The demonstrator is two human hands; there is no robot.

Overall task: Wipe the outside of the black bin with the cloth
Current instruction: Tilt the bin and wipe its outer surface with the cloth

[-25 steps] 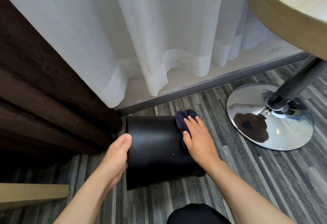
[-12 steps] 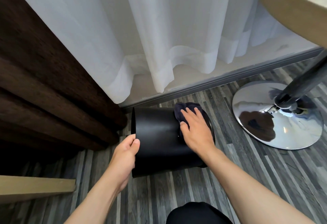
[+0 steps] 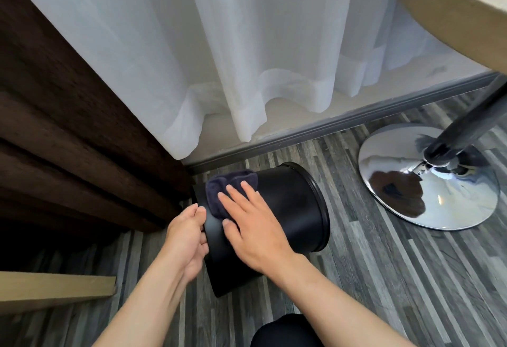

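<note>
The black bin [image 3: 290, 209] lies on its side on the grey plank floor, its rimmed mouth turned right and its base turned left. A dark blue cloth [image 3: 219, 184] lies bunched on the bin's upper wall near the base. My right hand [image 3: 252, 223] presses flat on the cloth with fingers spread, thumb on the bin's side. My left hand [image 3: 189, 239] grips the base edge of the bin from the left, fingers curled round it.
A chrome round table base [image 3: 428, 179] with a dark post stands to the right of the bin. White sheer curtains [image 3: 247, 58] and a brown drape [image 3: 68, 127] hang behind. A pale wooden board [image 3: 52, 289] lies at lower left. My dark knee [image 3: 285, 330] shows at the bottom.
My right hand slid the cloth left along the bin's wall, from the mouth end to the base end. My left hand closed its grip on the base edge.
</note>
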